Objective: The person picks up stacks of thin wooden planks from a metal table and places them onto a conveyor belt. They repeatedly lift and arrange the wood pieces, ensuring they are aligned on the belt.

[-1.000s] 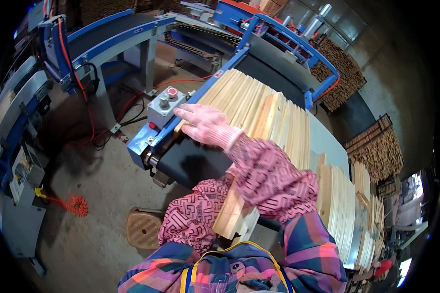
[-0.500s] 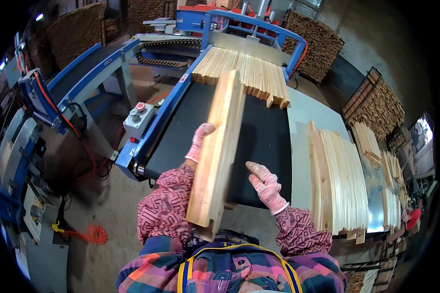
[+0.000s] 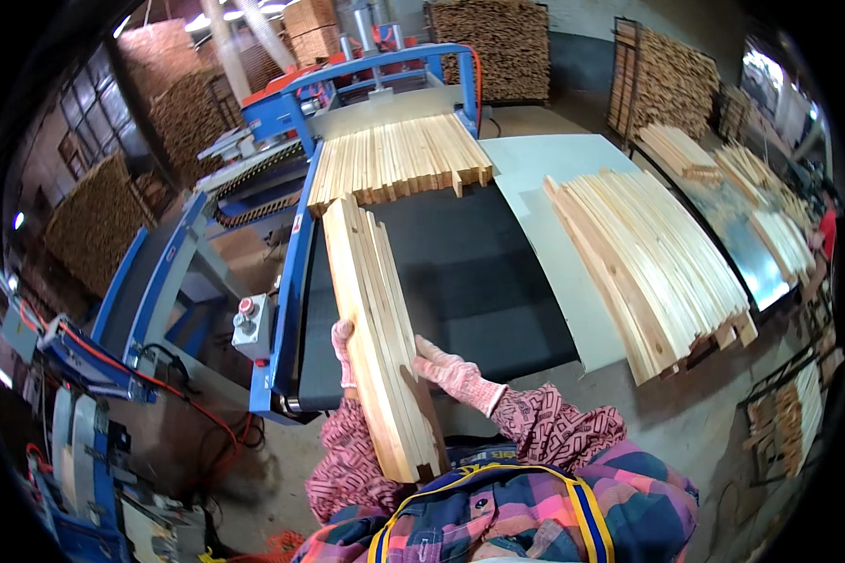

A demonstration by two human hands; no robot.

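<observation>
A bundle of long pale wooden strips (image 3: 371, 328) slants across the near left part of the black conveyor belt (image 3: 488, 272), its lower end close to my body. My left hand (image 3: 345, 352), in a pink-and-white knit glove, grips its left side; most of those fingers are behind the wood. Against the right side presses my right hand (image 3: 455, 371), gloved alike, its fingertips partly hidden by the strips. Beyond the bundle's far end, a row of similar strips (image 3: 394, 161) lies side by side on the belt, up against a metal plate (image 3: 385, 111).
A grey-white side table (image 3: 526, 178) right of the belt carries a wide stack of strips (image 3: 648, 267). At the left belt edge sits a control box (image 3: 251, 328) with a red button. A blue machine frame (image 3: 376, 70) spans the far end. Stacked timber (image 3: 493, 52) stands behind.
My right hand has come in from beside the wood to its right side. The bundle has tilted, its far end now leaning left, and its several strips show. The view has swung right.
</observation>
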